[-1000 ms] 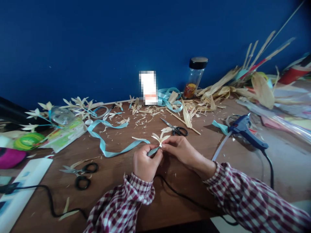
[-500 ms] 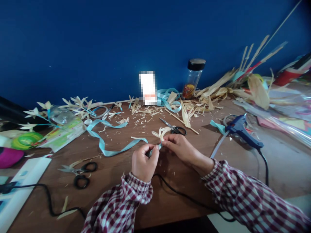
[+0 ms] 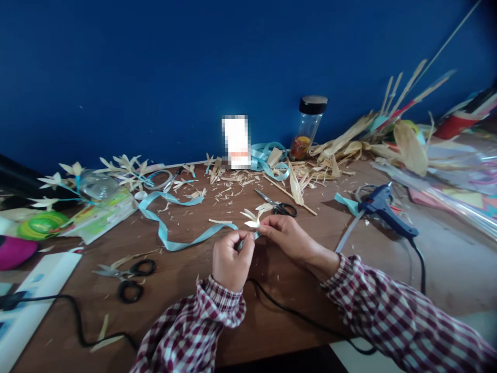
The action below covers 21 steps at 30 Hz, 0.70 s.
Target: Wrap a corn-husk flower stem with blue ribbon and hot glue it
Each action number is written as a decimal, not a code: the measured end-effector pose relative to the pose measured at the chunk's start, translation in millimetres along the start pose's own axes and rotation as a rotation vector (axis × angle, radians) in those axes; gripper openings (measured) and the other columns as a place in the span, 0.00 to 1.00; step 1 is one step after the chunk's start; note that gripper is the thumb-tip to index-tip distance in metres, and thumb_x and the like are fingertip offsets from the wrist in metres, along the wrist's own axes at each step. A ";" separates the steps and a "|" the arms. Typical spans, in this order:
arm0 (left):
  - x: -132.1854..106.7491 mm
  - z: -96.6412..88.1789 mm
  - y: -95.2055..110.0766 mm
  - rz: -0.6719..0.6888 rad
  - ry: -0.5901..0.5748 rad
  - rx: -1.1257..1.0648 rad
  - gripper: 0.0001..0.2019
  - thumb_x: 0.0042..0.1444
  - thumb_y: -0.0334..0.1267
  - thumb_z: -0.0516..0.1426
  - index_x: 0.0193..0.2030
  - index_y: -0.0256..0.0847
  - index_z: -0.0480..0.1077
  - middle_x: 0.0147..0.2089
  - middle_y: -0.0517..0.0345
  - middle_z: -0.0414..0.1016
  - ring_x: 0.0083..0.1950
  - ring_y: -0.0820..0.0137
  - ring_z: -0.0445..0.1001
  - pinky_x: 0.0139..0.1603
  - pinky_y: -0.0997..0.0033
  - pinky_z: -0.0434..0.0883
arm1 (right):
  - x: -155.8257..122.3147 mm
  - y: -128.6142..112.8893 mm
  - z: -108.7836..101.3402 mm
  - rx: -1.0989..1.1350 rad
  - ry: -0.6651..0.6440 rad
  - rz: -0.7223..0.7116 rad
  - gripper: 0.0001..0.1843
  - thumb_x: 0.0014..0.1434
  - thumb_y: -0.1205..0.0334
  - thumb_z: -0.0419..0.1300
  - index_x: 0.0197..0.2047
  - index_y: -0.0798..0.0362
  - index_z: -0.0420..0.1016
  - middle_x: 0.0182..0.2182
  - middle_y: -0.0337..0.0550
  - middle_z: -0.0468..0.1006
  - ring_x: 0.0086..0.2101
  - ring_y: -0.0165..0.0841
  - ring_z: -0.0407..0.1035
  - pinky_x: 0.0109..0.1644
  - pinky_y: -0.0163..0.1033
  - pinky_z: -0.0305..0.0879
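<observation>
One pale flower (image 3: 253,224) juts up between two pinching hands (image 3: 232,261) (image 3: 293,239).

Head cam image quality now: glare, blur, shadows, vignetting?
Head view: white patch by the blue wall is blown out and pixelated; clear plastic on the right carries bright streaks, with that edge looking smeared. Head view: soft shadow on the tabletop under the right hand; top right corner darkened; pale flower, fine detail too small to tell.

Brown table (image 3: 186,280): blue ribbon (image 3: 194,240), scissors (image 3: 125,272)
</observation>
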State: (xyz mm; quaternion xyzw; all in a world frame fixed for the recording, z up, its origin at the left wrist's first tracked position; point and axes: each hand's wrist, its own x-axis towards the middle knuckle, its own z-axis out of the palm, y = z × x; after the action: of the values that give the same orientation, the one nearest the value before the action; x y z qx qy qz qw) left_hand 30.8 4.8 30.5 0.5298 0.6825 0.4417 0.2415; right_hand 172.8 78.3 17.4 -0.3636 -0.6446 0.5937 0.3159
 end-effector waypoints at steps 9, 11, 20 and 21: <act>3.8 -2.4 -6.4 -0.005 -0.012 -0.026 0.11 0.53 0.42 0.56 0.30 0.39 0.77 0.24 0.58 0.76 0.25 0.69 0.72 0.26 0.74 0.66 | 1.7 -9.0 -9.1 0.062 -0.117 0.065 0.14 0.58 0.53 0.57 0.31 0.55 0.75 0.22 0.36 0.70 0.21 0.25 0.60 0.23 0.30 0.57; 3.8 -2.5 -6.8 -0.008 0.000 -0.017 0.11 0.53 0.42 0.56 0.30 0.39 0.77 0.25 0.58 0.77 0.27 0.69 0.73 0.26 0.74 0.66 | 1.5 -9.5 -9.2 0.063 -0.122 0.080 0.12 0.58 0.56 0.56 0.35 0.54 0.75 0.23 0.36 0.71 0.21 0.25 0.61 0.24 0.30 0.57; 4.2 -1.4 -7.3 0.003 -0.009 -0.011 0.10 0.53 0.41 0.56 0.29 0.39 0.77 0.23 0.59 0.75 0.25 0.70 0.71 0.26 0.74 0.67 | -0.7 -3.1 -5.6 0.152 -0.175 -0.033 0.08 0.52 0.62 0.64 0.37 0.50 0.76 0.28 0.36 0.72 0.29 0.29 0.66 0.30 0.32 0.62; 4.1 -1.4 -7.4 0.003 -0.010 -0.020 0.10 0.53 0.41 0.56 0.30 0.39 0.77 0.24 0.59 0.76 0.26 0.69 0.72 0.26 0.74 0.67 | -0.8 -2.9 -5.3 0.150 -0.171 -0.035 0.07 0.52 0.61 0.64 0.36 0.50 0.76 0.27 0.36 0.72 0.28 0.29 0.65 0.29 0.32 0.62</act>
State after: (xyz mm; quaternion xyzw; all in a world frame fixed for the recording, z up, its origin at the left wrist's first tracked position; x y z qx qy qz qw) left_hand 24.6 7.8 25.5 0.5307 0.6761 0.4462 0.2493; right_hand 177.5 80.5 20.8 -0.2756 -0.6292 0.6635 0.2965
